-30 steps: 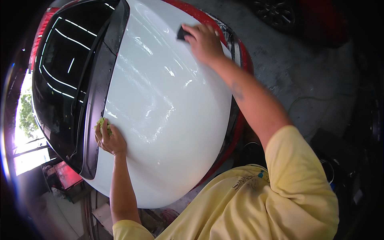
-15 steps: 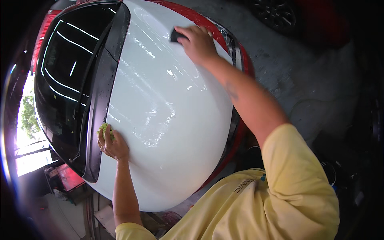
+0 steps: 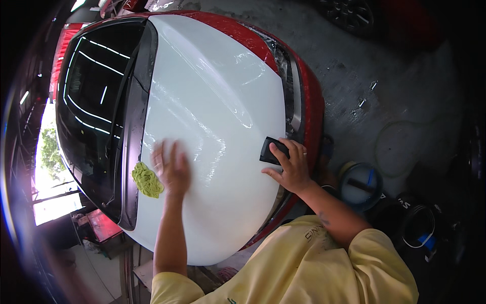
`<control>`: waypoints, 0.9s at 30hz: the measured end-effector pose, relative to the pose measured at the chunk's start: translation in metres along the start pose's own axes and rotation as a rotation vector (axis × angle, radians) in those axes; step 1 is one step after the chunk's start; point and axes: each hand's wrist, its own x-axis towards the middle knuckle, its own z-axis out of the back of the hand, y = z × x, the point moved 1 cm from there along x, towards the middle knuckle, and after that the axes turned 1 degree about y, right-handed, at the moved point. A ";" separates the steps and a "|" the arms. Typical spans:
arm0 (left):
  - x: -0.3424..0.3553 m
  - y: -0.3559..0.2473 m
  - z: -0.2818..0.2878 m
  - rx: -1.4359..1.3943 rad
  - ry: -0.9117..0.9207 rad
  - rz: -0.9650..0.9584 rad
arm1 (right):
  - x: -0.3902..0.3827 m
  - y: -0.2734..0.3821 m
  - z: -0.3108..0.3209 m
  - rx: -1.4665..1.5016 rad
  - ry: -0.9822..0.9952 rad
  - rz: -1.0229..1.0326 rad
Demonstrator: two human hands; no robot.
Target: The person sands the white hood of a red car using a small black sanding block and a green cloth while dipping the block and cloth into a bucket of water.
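My right hand [image 3: 294, 166] grips a flat black hand-sized block [image 3: 268, 151] near the front edge of a car's white hood [image 3: 202, 202]. The thumb and fingers lie over the block, and its exact kind is not clear. My left hand [image 3: 174, 169] is smeared by motion over the middle rear of the hood, its fingers apart and nothing visible in them. Beside it lies a crumpled yellow-green cloth [image 3: 147, 181], by the hood's rear edge. Shiny creases and streaks run over the white surface.
The dark windshield [image 3: 93, 91] and black wiper cowl [image 3: 132, 137] border the hood on the left. The red front bumper [image 3: 315, 106] curves along the right. On the grey floor stands a round bucket [image 3: 360, 186]. Another car's wheel [image 3: 349, 15] shows at the top right.
My right hand has moved with the block from the hood's far side to the near front edge. My left hand has let go of the cloth and shifted right.
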 end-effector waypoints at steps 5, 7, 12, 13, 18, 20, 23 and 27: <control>0.129 -0.109 -0.037 0.015 0.357 -0.348 | 0.004 -0.006 0.000 -0.002 -0.005 0.040; 0.182 -0.113 -0.054 0.101 0.305 -0.345 | 0.004 -0.005 0.004 0.047 0.045 0.004; 0.217 -0.124 -0.070 0.162 0.297 -0.227 | 0.014 -0.020 0.036 0.125 -0.039 -0.154; 0.204 -0.142 -0.068 0.149 0.312 -0.291 | 0.016 -0.030 0.046 0.133 -0.062 -0.220; 0.074 -0.214 -0.039 -0.010 0.572 -0.400 | 0.041 -0.069 0.062 0.124 -0.148 -0.295; 0.025 -0.227 -0.027 -0.082 0.676 -0.415 | 0.053 -0.071 0.060 0.124 -0.153 -0.248; -0.008 -0.222 -0.022 -0.049 0.637 -0.491 | 0.062 -0.058 0.053 0.109 -0.061 -0.167; 0.037 -0.185 -0.016 -0.092 0.576 -0.431 | 0.040 -0.034 0.024 0.102 0.029 -0.083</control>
